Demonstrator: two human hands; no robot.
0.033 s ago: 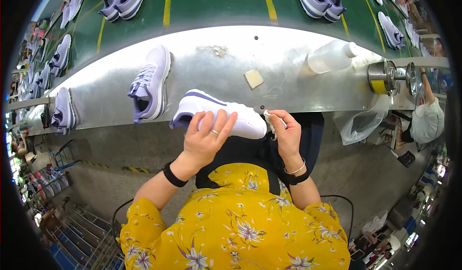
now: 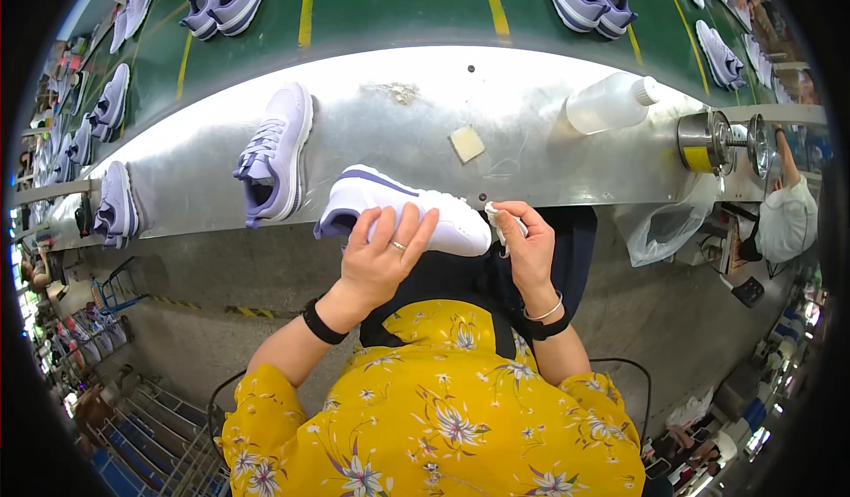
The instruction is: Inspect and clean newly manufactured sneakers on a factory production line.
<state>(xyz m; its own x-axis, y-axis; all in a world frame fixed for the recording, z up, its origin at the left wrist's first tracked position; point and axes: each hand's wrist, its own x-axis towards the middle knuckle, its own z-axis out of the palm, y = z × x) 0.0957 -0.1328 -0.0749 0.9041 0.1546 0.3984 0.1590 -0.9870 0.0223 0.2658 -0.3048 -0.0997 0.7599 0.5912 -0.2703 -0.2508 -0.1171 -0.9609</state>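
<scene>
Lavender sneaker (image 2: 452, 218) was held at metal bench (image 2: 363, 134)

At twelve o'clock from your body, your left hand (image 2: 376, 262) grasped the sneaker by its side, its toe pointing toward three o'clock. Your right hand (image 2: 531, 247) pinched a wadded white cloth (image 2: 493, 217) just beside that toe; whether cloth and shoe touched could not be told. On the bench, a second sneaker (image 2: 276, 152) sat at eleven o'clock, a cream square (image 2: 467, 144) just past twelve and a translucent bottle (image 2: 604, 105) at one.

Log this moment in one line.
left hand: holding lavender shoe | right hand: pinching white wad by shoe's toe | metal bench: cream square, translucent bottle
</scene>
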